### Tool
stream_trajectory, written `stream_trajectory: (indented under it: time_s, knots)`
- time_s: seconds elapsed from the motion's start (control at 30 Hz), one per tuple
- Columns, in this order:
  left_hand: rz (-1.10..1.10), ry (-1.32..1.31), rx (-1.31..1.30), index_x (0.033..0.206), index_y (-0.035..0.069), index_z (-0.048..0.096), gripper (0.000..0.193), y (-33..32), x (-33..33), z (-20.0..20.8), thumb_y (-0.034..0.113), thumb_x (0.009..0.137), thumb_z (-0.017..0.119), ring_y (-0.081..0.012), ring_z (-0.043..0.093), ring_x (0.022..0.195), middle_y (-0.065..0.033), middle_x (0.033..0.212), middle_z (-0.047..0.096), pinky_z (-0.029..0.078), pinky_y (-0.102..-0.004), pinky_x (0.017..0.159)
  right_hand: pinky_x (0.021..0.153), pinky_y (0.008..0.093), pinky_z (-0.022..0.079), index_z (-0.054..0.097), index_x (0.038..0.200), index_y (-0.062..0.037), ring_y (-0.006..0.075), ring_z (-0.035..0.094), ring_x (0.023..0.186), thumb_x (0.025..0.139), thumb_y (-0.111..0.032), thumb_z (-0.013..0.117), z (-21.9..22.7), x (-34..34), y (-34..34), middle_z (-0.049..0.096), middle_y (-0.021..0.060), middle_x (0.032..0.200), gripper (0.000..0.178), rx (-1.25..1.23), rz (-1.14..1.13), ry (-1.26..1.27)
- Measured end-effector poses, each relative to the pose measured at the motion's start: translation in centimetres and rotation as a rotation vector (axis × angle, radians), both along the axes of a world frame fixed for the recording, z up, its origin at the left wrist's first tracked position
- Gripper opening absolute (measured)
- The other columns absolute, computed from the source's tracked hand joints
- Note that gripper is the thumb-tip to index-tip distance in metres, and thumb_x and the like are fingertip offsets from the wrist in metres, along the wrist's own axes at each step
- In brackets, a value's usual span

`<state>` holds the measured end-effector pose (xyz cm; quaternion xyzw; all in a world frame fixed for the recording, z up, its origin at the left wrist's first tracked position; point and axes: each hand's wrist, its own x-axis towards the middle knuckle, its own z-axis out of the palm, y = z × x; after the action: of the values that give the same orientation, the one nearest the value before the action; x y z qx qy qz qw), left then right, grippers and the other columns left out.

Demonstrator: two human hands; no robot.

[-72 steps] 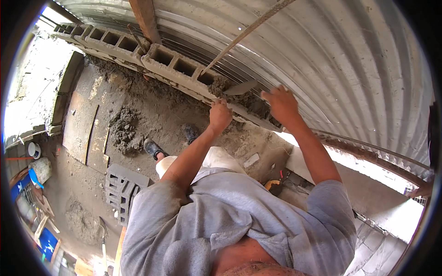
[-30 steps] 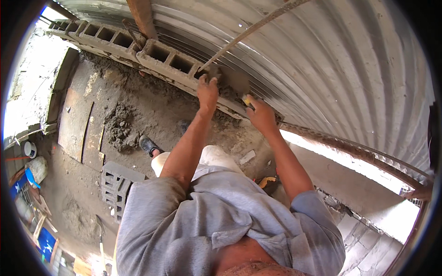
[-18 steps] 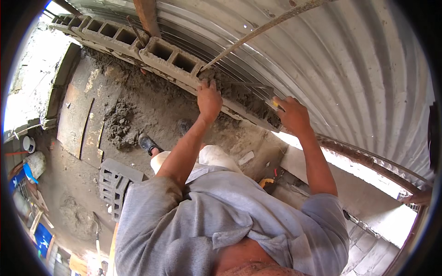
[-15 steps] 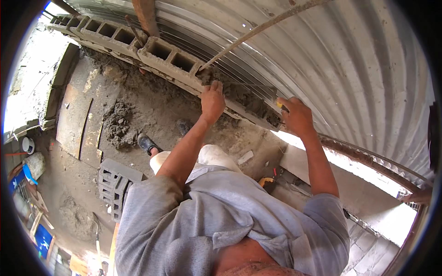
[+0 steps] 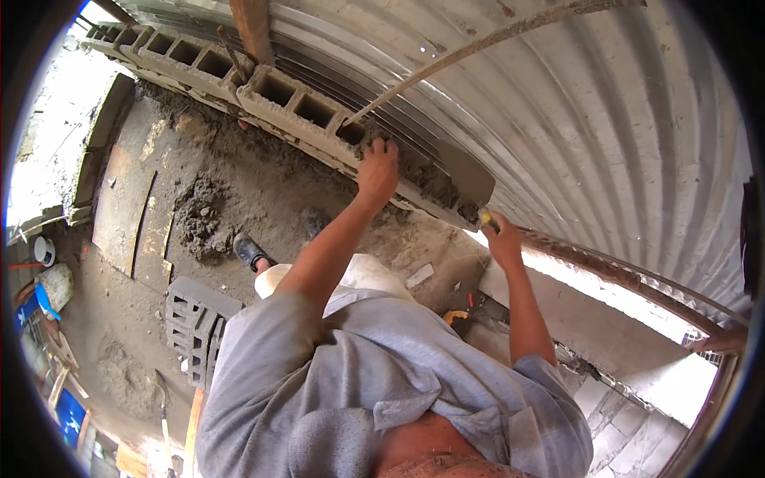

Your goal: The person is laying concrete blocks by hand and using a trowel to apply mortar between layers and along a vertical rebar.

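Observation:
My right hand is closed around the yellow handle of a trowel. Its grey blade is turned up behind the far edge of a low block wall, against the corrugated metal sheet. Wet mortar lies along the top of this stretch of wall. My left hand reaches onto the wall top, fingers bent over the mortar at the end of a hollow concrete block. What its fingertips press or hold is hidden. A thin rod stands up from the block's last cavity, beside my left hand.
Corrugated metal sheeting rises close behind the wall. A mortar heap lies on the floor near my shoes. Grey hollow blocks stand at my left. A shovel lies at lower left. A wooden post stands behind the wall.
My right hand has come down toward me, and the trowel blade now shows its broad face. My left hand has shifted slightly right, uncovering more of the block's end cavity.

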<state>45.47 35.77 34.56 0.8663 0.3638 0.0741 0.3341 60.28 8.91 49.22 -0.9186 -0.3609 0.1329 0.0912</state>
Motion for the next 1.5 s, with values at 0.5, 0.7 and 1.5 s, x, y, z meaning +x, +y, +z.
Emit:
stream_trajectory:
  time_s: [0.5,0.7,1.5]
  knots:
    - [0.331,-0.08,-0.346,0.12,-0.004,0.054,0.037,3.1,-1.4,-1.3,0.012,0.089,0.067,-0.0419,0.057,0.105,-0.0242,0.116,0.051,0.053,-0.0516,0.086,0.073,0.0407,0.052,0.053,0.14,-0.0012,0.0248,0.066,0.082,0.094,-0.027,0.064,-6.5,-10.1,10.2,0.068,0.0196,0.098,0.053,0.005,-0.222,0.417]
    - [0.641,-0.394,-0.551,0.139,-0.005,0.048,0.053,2.2,-1.5,-1.2,0.017,0.092,0.061,-0.0469,0.048,0.122,-0.0311,0.137,0.046,0.043,-0.0536,0.104,0.086,0.0456,0.051,0.056,0.139,-0.01,0.0364,0.064,0.101,0.091,-0.025,0.063,-4.6,-10.1,15.1,0.064,0.0195,0.112,0.051,-0.173,0.052,0.136]
    - [-0.027,-0.13,0.08,0.117,-0.002,0.06,0.034,0.8,-1.3,-0.6,0.008,0.086,0.068,-0.0394,0.048,0.113,-0.0182,0.117,0.056,0.043,-0.0491,0.094,0.086,0.0432,0.052,0.06,0.132,-0.0169,0.0324,0.062,0.106,0.085,-0.018,0.07,0.2,-2.9,9.2,0.064,0.0131,0.111,0.048,-0.343,0.198,-0.131]
